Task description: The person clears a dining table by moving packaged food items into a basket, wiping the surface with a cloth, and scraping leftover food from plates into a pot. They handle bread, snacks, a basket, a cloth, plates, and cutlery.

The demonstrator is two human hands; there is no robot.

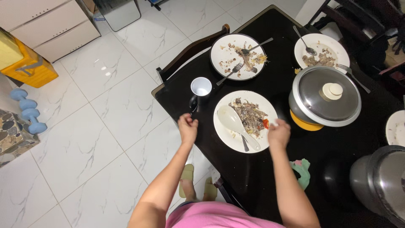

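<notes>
Fingers [275, 125] of right hand [278, 134] touching white plate [228, 137], food scraps, white spoon [234, 120]

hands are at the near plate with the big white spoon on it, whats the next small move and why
Probably close the right hand on the rim of the near plate: it already touches that edge, while the left hand rests on the table, apart from the plate. Leftover scraps and the spoon lie on it, so lift level.

Open dark table [270, 177] at 6 o'clock of the near plate [225, 133]. Blocked at 3 o'clock by the lidded pot [325, 97], at 10 o'clock by the white cup [201, 87], at 12 o'clock by a second plate [223, 50]. Narrow gap between plate and cup.
</notes>
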